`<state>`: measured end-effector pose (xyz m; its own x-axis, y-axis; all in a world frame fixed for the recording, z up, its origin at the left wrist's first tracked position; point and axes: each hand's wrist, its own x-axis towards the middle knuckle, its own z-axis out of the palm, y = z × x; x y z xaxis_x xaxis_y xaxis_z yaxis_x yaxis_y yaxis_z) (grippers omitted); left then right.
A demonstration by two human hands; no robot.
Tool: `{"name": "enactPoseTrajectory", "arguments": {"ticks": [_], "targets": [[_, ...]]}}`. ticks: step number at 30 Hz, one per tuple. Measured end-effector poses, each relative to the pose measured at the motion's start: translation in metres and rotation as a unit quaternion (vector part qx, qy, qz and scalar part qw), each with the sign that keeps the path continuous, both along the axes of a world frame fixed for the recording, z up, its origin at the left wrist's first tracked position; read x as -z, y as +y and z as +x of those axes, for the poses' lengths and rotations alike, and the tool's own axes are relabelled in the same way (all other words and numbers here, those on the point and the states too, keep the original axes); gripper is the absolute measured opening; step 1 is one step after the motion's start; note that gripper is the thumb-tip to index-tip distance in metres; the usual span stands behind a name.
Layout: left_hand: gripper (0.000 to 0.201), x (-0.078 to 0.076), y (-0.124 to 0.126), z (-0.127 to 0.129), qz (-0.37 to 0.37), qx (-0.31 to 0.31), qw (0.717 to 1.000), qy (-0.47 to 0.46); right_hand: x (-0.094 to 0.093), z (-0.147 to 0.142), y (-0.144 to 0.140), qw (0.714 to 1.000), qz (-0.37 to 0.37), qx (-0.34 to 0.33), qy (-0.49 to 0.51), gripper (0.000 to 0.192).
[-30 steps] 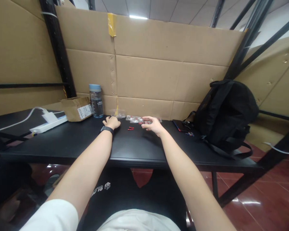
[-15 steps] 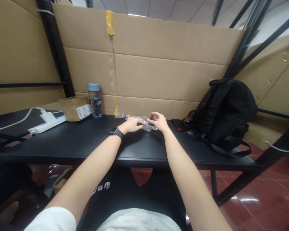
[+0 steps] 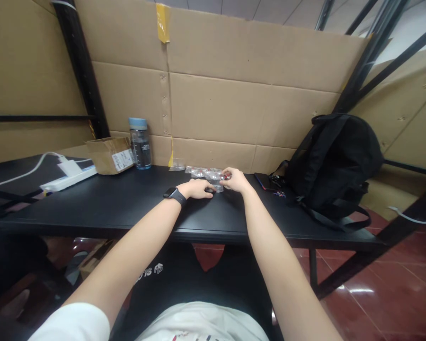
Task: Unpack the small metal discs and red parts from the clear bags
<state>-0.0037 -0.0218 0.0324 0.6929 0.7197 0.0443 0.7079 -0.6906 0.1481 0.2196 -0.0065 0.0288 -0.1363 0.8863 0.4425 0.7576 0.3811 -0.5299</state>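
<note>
My left hand (image 3: 198, 188), with a black watch (image 3: 173, 194) on the wrist, lies on the black table (image 3: 128, 203). Its fingertips pinch the edge of a small clear bag (image 3: 217, 186). Just to its right, my right hand (image 3: 237, 180) pinches a small red part (image 3: 226, 176) above that bag. Several more small clear bags (image 3: 199, 172) with red pieces lie right behind the hands, against the cardboard wall. The hands are almost touching.
A black backpack (image 3: 337, 161) stands at the right, with a dark phone (image 3: 263, 181) and keys beside it. At the left are a blue-capped bottle (image 3: 140, 143), a small cardboard box (image 3: 110, 154) and a white power strip (image 3: 69, 171). Cardboard sheets (image 3: 241, 104) wall the back.
My left hand has moved right from the table's middle to the clear bags. My right hand has lifted a red part and both hands have met at one bag.
</note>
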Motion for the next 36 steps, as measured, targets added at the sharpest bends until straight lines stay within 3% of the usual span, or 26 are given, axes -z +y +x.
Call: {"name": "enactPoseTrajectory", "arguments": {"ticks": [6,17,27,36], "targets": [[0.055,0.002,-0.002,0.002,0.011,-0.068,0.997,0.034,0.0,-0.002,-0.004,0.995,-0.056,-0.004,-0.088,0.027],[0.054,0.003,-0.001,0.002,-0.001,-0.071,0.996,0.049,0.003,-0.004,-0.002,0.987,-0.103,-0.081,-0.09,0.025],[0.052,0.001,0.002,-0.004,-0.032,-0.049,0.998,0.039,0.004,-0.002,0.0,0.992,-0.087,-0.044,-0.076,0.028],[0.048,0.001,0.003,-0.004,-0.035,-0.054,0.997,0.034,0.005,-0.007,0.002,0.995,-0.03,-0.033,-0.088,0.027]]}}
